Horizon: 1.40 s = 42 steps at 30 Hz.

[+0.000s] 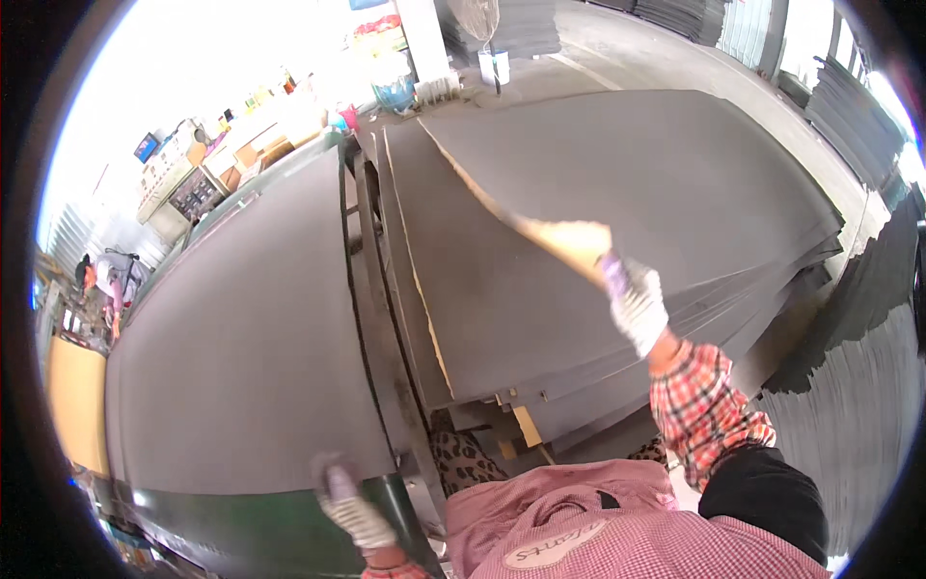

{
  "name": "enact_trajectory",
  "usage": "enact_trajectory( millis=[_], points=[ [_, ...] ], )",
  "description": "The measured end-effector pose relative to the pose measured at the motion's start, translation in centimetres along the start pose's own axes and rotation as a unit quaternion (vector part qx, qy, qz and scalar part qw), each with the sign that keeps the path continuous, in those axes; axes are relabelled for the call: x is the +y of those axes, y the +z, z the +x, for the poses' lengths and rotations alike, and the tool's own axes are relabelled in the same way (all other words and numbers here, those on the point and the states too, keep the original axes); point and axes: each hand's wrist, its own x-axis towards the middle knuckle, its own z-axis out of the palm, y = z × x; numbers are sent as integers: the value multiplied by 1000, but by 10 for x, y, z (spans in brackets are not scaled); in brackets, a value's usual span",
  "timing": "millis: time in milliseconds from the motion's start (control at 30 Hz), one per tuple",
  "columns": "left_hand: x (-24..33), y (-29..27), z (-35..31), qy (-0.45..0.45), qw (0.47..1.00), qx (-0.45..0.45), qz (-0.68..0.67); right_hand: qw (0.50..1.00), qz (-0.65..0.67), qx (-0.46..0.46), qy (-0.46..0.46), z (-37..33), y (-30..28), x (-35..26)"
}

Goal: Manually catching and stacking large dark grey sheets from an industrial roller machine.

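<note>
My right hand (639,307), in a white knitted glove, grips the lifted near corner of a large dark grey sheet (666,174). The raised edge curls up and bares a tan underside. Several sheets like it lie stacked beneath, some with ragged tan edges. My left hand (355,510), gloved too, is at the near edge of another wide grey sheet (241,338) on a green machine bed (251,526). Its fingers are smeared by motion, so I cannot make out whether they touch that sheet.
A narrow gap with a metal frame (371,261) runs between bed and stack. At far left, a person (121,280) stands beside the machine, near a tan roll (77,405). More grey sheets (849,405) are piled at the right. A pedestal fan (477,19) stands at the back.
</note>
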Motion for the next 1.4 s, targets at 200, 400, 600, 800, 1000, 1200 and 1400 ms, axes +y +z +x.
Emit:
enact_trajectory(
  millis=[200, 400, 600, 800, 1000, 1200, 1400],
  points=[
    [-27, 115, -139, -345, 842, -411, -45, 968, -99, -146, 178, -125, 31, 69],
    [-68, 200, -232, -290, 824, -474, -110, 883, 376, -163, 228, -172, 28, 66],
    [-70, 233, -148, -210, 901, -340, 168, 912, 330, 1, 244, -124, -4, 77],
    [136, 184, -36, 37, 943, -316, -100, 775, 408, 312, 368, -114, -170, 244],
    [57, -109, 154, -43, 989, 22, -142, 777, 538, 146, 293, -130, -225, 226],
    [-18, -86, 39, -190, 965, 69, -166, 779, 480, 105, 390, -149, -86, 103],
    [-89, -60, 34, -251, 955, 141, -68, 971, 177, 74, 146, -147, -22, 57]
  ],
)
